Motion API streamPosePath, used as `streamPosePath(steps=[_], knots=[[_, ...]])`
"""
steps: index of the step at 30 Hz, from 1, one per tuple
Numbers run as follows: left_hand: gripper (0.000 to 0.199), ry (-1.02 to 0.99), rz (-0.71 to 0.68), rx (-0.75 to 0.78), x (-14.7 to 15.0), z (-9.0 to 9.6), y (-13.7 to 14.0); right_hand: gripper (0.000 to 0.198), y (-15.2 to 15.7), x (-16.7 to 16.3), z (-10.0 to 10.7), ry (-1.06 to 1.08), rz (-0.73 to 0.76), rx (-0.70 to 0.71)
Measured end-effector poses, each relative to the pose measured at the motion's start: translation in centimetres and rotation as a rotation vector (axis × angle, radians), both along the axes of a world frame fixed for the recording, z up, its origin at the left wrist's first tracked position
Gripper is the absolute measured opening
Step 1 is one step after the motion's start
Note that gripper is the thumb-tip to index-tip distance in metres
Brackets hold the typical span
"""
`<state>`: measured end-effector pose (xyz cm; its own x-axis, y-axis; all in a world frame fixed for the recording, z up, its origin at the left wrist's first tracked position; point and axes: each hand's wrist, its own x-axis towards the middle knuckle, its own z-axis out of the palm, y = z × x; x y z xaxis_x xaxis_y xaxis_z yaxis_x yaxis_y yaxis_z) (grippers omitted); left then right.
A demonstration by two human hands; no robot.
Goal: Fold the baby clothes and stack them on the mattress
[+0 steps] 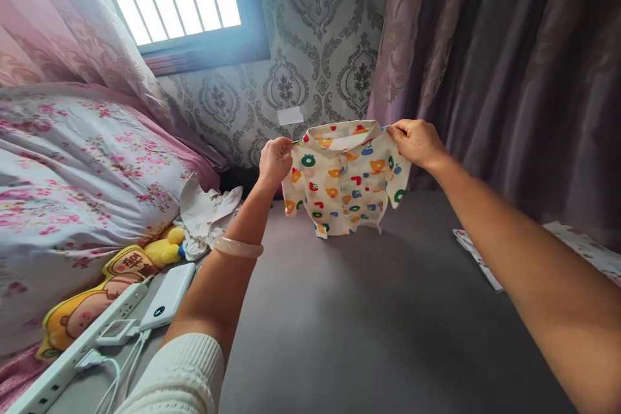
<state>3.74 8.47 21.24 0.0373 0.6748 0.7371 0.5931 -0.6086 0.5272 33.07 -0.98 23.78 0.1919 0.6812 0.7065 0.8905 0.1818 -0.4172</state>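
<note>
A small cream shirt (342, 184) with a collar and a colourful print hangs spread between my two hands, its front facing me. My left hand (276, 160) pinches it at the shoulder on the left side. At the opposite shoulder, my right hand (416, 141) is closed on the cloth too. Both short sleeves droop outward, and the hem hangs just over the grey surface (339, 323); whether it touches cannot be made out. Bits of blue-green show at both shoulders beside my fingers, too small to name.
To the left lie a white power strip (92, 343) with plugged cables, a white power bank (167, 294), a yellow cartoon cushion (111, 297) and crumpled white cloth (204, 207). Floral bedding (82, 168) rises behind them. Folded printed cloth (478, 255) lies right, near purple curtains (485, 65).
</note>
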Motion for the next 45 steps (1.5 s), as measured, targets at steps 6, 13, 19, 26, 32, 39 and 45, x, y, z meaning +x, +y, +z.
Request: streamPosePath(steps=[6, 13, 19, 26, 32, 39, 45], knots=[[0.021, -0.028, 0.024, 0.211, 0.4, -0.3, -3.4, 0.039, -2.4, -1.6, -1.5, -0.196, -0.19, 0.167], [0.018, -0.065, -0.029, 0.293, -2.6, -1.0, -8.5, 0.042, -7.4, -1.7, -1.7, -0.346, -0.16, 0.11], [0.023, 0.068, 0.048, 0.423, -6.5, -0.2, -14.3, 0.046, -12.9, -2.6, 0.2, -0.41, -0.014, 0.138], [0.025, 0.142, 0.088, 0.33, -10.1, 3.9, -16.1, 0.053, -15.8, -4.6, 4.0, -0.107, 0.012, 0.023], [0.027, 0.235, -0.084, 0.155, -9.2, 1.3, -8.8, 0.041, -10.0, -2.8, 1.1, -0.049, 0.154, -0.197], [0.021, 0.477, -0.154, -0.017, -5.3, -9.1, -1.5, 0.03, -2.7, 0.1, -9.0, -0.344, 0.08, -0.474], [0.026, 0.546, -0.12, -0.167, -2.2, -17.4, 1.9, 0.036, 0.1, 0.1, -16.2, -0.506, -0.066, -0.649]])
